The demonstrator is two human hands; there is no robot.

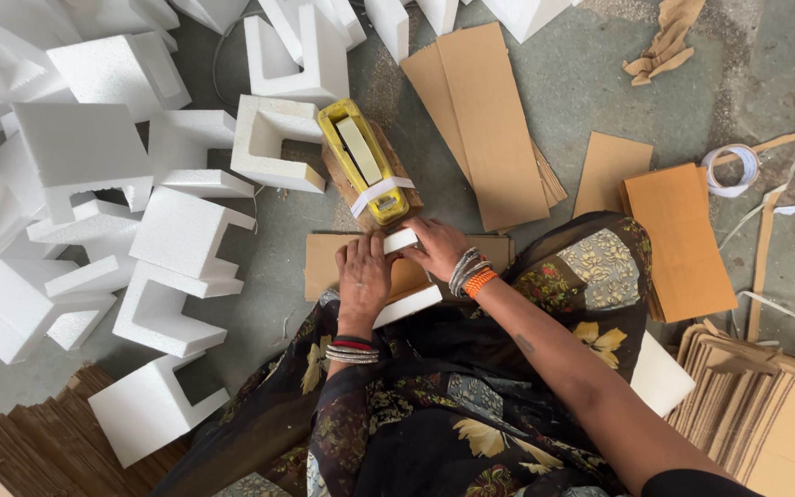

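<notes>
My left hand [363,279] and my right hand [436,247] both rest on a white foam block [405,301] that lies on a flat piece of brown cardboard [320,262] in front of my lap. The fingers of both hands meet at the block's upper end [401,240]. My left palm covers its left side, and my right hand grips its top right. Just beyond the hands stands a yellow tape dispenser [362,158] on a wooden base, with a strip of white tape across its near end.
Several white foam corner pieces [177,248] lie heaped on the left floor. Cardboard sheets [489,120] lie behind the dispenser, orange-brown ones [683,239] at right, a stack of corrugated board [766,405] at lower right. A roll of white strap [733,170] lies at far right.
</notes>
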